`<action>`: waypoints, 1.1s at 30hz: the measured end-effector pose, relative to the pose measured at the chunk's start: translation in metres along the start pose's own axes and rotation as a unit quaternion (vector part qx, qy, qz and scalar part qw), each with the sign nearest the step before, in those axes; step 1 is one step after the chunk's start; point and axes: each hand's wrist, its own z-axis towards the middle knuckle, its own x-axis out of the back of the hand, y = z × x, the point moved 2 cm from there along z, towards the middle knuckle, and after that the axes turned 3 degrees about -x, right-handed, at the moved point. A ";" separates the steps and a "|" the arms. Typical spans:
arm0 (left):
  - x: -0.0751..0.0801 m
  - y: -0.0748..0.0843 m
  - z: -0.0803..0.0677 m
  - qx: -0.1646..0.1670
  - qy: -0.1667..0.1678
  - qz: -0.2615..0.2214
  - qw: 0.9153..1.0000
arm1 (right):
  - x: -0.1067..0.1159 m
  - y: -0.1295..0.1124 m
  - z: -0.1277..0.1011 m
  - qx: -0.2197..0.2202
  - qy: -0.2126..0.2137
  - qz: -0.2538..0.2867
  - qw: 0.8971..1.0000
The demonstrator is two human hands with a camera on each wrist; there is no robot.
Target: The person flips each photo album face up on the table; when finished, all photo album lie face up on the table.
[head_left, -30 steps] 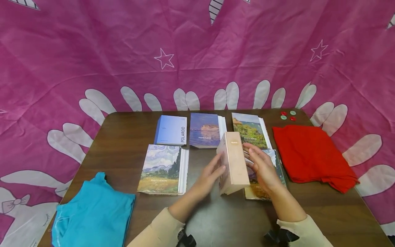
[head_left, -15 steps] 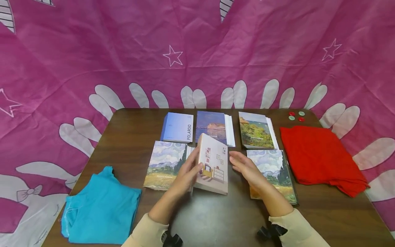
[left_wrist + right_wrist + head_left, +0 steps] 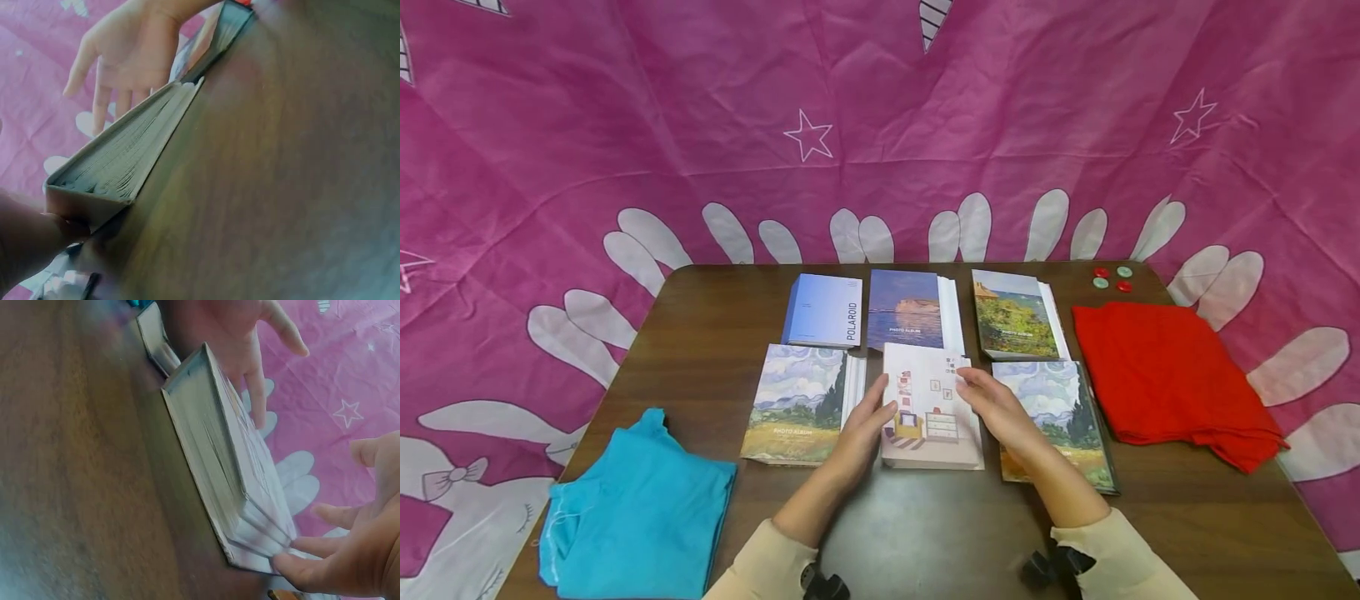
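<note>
A pale pink photo album (image 3: 931, 417) with a drawn room on its cover lies cover-up on the brown table (image 3: 715, 333), between two painted-landscape albums. My left hand (image 3: 867, 417) rests against its left edge with relaxed, straight fingers. My right hand (image 3: 992, 402) touches the cover's upper right with spread fingers. The left wrist view shows the album (image 3: 119, 169) edge-on, pages showing, with the right hand (image 3: 122, 56) beyond it. In the right wrist view the album (image 3: 225, 462) lies between the left hand (image 3: 250, 337) and the right hand (image 3: 350, 562), whose fingertips touch its near corner.
Other albums lie around: a blue Polaroid one (image 3: 823, 310), a sea-cliff one (image 3: 906, 310), a green landscape (image 3: 1015, 317), and wheat-field ones left (image 3: 797, 404) and right (image 3: 1060, 417). A red cloth (image 3: 1157, 375), a blue cloth (image 3: 640, 508) and small buttons (image 3: 1112, 278) also lie here.
The pink album stood on edge between both hands a second ago. It tipped down toward the left and now lies flat, cover up, with both hands loosened on it.
</note>
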 end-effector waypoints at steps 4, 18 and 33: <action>0.006 0.002 -0.001 0.008 0.024 0.059 0.998 | -0.001 0.000 0.000 0.006 0.000 -0.002 1.000; 0.006 0.016 0.010 -0.039 0.091 0.297 0.950 | 0.006 -0.006 -0.007 0.014 -0.004 0.061 0.998; -0.083 0.006 0.030 -0.114 0.000 0.319 0.941 | 0.065 0.005 -0.035 0.080 0.104 -0.024 0.991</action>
